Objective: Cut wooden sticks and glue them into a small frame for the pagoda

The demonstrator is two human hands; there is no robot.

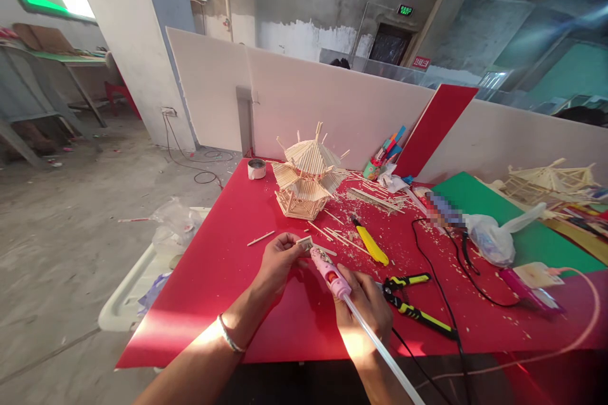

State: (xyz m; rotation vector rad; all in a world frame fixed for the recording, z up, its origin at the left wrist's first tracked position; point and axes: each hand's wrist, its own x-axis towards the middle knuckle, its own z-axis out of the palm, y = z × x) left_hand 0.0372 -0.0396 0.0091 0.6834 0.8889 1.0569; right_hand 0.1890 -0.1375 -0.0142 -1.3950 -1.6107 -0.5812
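Observation:
My left hand (281, 258) pinches a small piece made of short wooden sticks (305, 242) above the red tabletop (223, 253). In my right hand (363, 300) is a pink hot glue gun (331, 273), a long clear glue stick (380, 348) running out of its back toward me. The gun's front end is right at the small wooden piece; whether they touch I cannot tell. Just beyond my hands stands a pagoda model (311, 171) built of thin wooden sticks, with two tiers of roof.
A yellow utility knife (370, 242) and black-yellow pliers (420, 310) lie right of my hands. Loose sticks (380, 197) and shavings litter the right side, with a black cord (430, 266). A tin (256, 169) stands at the back left; a cup of markers (373, 168) stands behind.

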